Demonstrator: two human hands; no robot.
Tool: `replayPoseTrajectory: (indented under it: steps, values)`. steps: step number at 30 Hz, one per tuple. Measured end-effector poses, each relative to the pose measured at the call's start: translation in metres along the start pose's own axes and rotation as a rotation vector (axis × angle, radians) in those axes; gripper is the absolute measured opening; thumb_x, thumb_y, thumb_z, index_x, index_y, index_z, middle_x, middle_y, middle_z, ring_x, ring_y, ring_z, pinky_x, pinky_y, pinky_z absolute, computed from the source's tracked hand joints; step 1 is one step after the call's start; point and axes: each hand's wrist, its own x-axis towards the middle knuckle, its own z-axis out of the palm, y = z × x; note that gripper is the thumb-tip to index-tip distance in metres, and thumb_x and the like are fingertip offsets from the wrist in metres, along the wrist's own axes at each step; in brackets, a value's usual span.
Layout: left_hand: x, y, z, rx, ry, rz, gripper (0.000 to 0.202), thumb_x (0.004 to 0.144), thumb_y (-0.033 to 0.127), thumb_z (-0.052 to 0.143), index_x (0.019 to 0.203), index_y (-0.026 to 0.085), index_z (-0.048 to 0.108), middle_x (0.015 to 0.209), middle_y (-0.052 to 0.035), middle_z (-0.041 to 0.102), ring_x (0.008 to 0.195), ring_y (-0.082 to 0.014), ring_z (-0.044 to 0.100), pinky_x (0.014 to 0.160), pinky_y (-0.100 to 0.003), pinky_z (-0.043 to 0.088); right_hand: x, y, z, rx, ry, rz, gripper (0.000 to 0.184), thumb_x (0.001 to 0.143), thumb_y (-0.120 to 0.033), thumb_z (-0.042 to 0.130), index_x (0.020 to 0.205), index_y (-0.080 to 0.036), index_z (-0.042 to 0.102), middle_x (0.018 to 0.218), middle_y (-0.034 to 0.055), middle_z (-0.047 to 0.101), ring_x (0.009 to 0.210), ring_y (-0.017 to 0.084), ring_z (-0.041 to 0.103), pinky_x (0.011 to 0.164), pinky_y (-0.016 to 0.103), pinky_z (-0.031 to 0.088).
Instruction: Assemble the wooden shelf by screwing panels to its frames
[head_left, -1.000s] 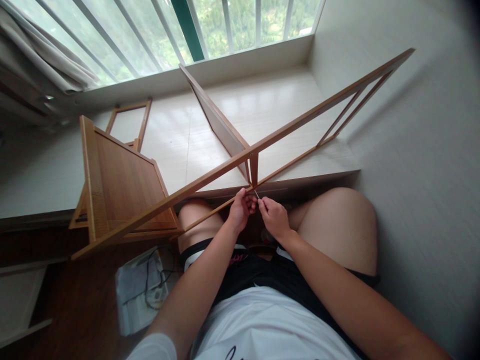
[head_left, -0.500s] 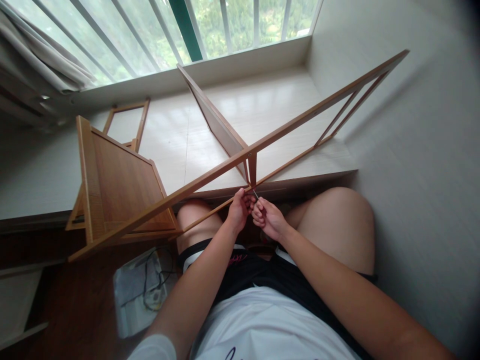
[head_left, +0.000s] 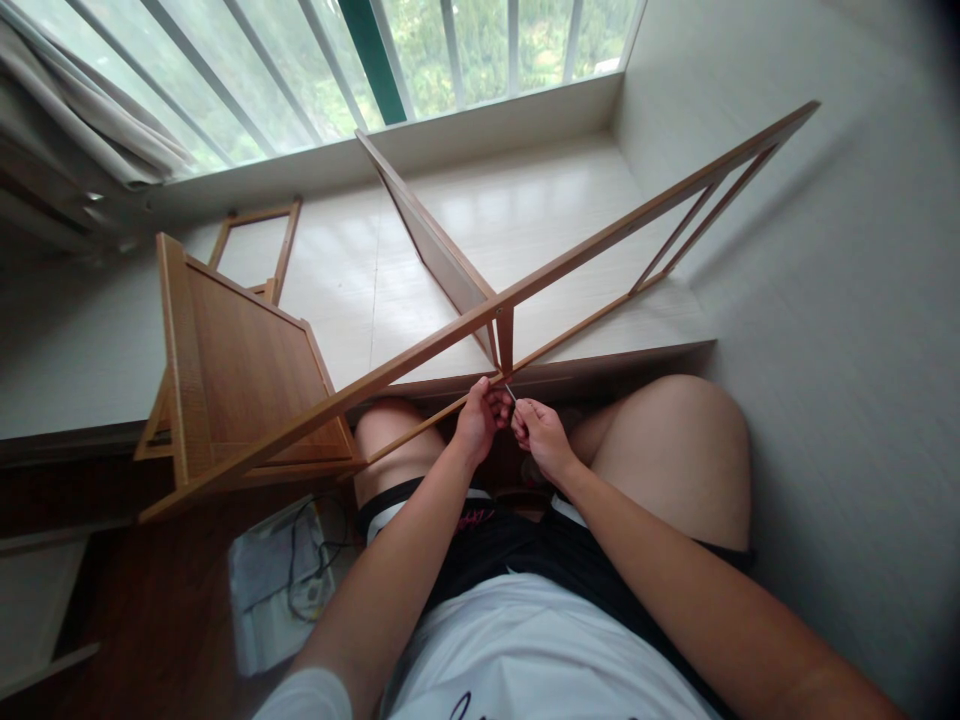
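Observation:
A wooden rack frame (head_left: 600, 248) lies tilted across the white window platform (head_left: 352, 280), with a brown shelf panel (head_left: 247, 370) fixed at its left end and another panel (head_left: 431, 240) near the middle. My left hand (head_left: 480, 420) is closed around the lower rail of the frame, right below a short upright post (head_left: 506, 340). My right hand (head_left: 541, 437) is closed in a pinch on a thin metal tool (head_left: 511, 392) whose tip points at the joint of rail and post. Both hands sit almost touching, above my bare knees.
A smaller wooden frame piece (head_left: 255, 245) lies flat on the platform near the window. A white wall (head_left: 825, 300) stands close on the right. On the dark floor to the left lies a white bag with a black cable (head_left: 289, 580). Curtains hang at the far left.
My right hand has twisted back and forth on the thin tool at the joint. My left hand and the frame have stayed almost in place.

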Motion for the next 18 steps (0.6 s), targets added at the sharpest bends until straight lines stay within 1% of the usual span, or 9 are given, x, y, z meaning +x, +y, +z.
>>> replayPoseTrajectory:
  steps: [4, 6, 10, 15, 18]
  values:
    - [-0.001, 0.001, 0.001, 0.001, 0.008, -0.014, 0.044, 0.084, 0.055, 0.051, 0.097, 0.015, 0.065, 0.069, -0.0002, 0.057, 0.052, -0.0082, 0.047, 0.047, -0.022, 0.033, 0.004, -0.001, -0.003, -0.225, 0.063, -0.150, 0.039, 0.091, -0.050, 0.048, 0.065, -0.020, 0.046, 0.054, -0.0046, 0.041, 0.047, 0.009, 0.034, 0.045, 0.023, 0.027]
    - [-0.002, 0.001, 0.001, 0.008, 0.020, -0.017, 0.043, 0.083, 0.056, 0.051, 0.094, 0.015, 0.064, 0.069, -0.0002, 0.057, 0.052, -0.0081, 0.047, 0.047, -0.022, 0.033, 0.005, -0.003, -0.004, -0.297, 0.079, -0.193, 0.039, 0.092, -0.050, 0.046, 0.066, -0.020, 0.048, 0.055, -0.0042, 0.042, 0.050, 0.010, 0.036, 0.049, 0.024, 0.030]
    - [-0.003, 0.001, 0.003, 0.011, 0.027, -0.017, 0.043, 0.083, 0.056, 0.051, 0.092, 0.016, 0.063, 0.069, -0.0001, 0.057, 0.052, -0.0080, 0.047, 0.047, -0.022, 0.032, 0.004, -0.006, -0.003, -0.399, 0.077, -0.238, 0.038, 0.093, -0.049, 0.044, 0.069, -0.020, 0.051, 0.058, -0.0035, 0.044, 0.053, 0.011, 0.039, 0.053, 0.025, 0.032]
    - [-0.003, 0.001, 0.002, -0.006, 0.004, -0.013, 0.043, 0.085, 0.054, 0.050, 0.098, 0.016, 0.064, 0.069, -0.0001, 0.057, 0.053, -0.0084, 0.047, 0.047, -0.022, 0.032, 0.001, -0.011, -0.002, -0.466, 0.047, -0.286, 0.036, 0.095, -0.044, 0.043, 0.070, -0.020, 0.051, 0.059, -0.0036, 0.043, 0.056, 0.012, 0.043, 0.057, 0.025, 0.033]
    - [-0.003, 0.001, 0.002, -0.007, 0.008, -0.009, 0.043, 0.085, 0.054, 0.050, 0.098, 0.016, 0.065, 0.069, -0.0003, 0.057, 0.053, -0.0083, 0.047, 0.047, -0.022, 0.032, 0.000, -0.013, -0.003, -0.510, 0.053, -0.311, 0.035, 0.095, -0.041, 0.043, 0.070, -0.020, 0.053, 0.060, -0.0035, 0.045, 0.057, 0.012, 0.044, 0.058, 0.024, 0.033]
